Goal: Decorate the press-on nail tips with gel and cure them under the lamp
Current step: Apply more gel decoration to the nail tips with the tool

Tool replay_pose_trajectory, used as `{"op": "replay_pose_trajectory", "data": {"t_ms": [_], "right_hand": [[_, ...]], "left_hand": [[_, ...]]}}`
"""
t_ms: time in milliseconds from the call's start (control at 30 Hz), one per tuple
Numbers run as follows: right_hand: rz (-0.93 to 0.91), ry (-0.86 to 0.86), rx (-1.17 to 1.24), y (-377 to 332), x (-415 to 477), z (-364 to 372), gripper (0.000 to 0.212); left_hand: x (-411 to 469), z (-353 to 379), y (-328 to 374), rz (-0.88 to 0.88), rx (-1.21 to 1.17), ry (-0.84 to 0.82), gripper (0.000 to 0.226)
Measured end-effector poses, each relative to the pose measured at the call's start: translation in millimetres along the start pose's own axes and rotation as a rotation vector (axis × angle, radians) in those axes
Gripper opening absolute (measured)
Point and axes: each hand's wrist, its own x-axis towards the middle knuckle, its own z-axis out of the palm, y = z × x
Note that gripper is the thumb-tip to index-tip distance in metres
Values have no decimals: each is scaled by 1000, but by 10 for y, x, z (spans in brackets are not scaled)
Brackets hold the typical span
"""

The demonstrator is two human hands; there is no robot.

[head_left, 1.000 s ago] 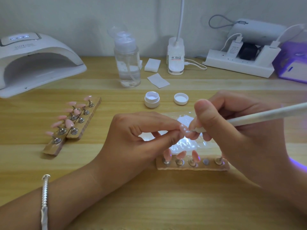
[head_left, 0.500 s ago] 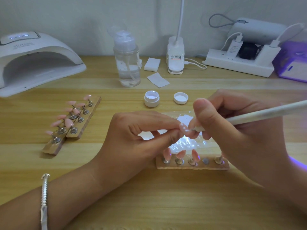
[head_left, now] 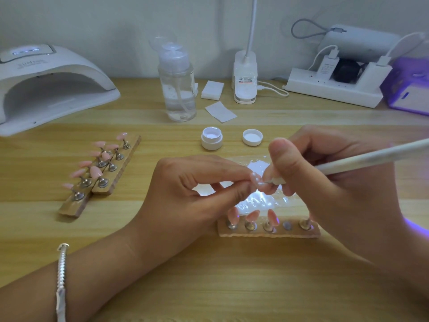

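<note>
Your left hand [head_left: 197,194] pinched a pink nail tip [head_left: 255,178] between thumb and forefinger. At three o'clock from it, your right hand [head_left: 325,182] gripped a white dotting pen [head_left: 371,159], its point touching the tip. The open gel pot [head_left: 211,141] sat at twelve o'clock and the curing lamp [head_left: 53,89] at ten.

Pen [head_left: 348,162] point, hidden behind fingers of the right hand [head_left: 329,196] 1.0 s ago, now shows at the nail tip [head_left: 254,177]; pen's far end slightly higher
</note>
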Motion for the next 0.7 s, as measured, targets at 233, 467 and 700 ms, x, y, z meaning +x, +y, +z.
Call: {"op": "replay_pose_trajectory", "data": {"t_ms": [233,467,700], "right_hand": [[9,-7,87,-9,33,-40,36],[21,123,96,-150,125,-138,33],[-3,100,31,-109,124,-149,25]], "left_hand": [[-12,-2,11,-18,-20,27,9],[-12,25,54,-64,-112,85,11],[-10,10,44,-100,-175,125,9]]}}
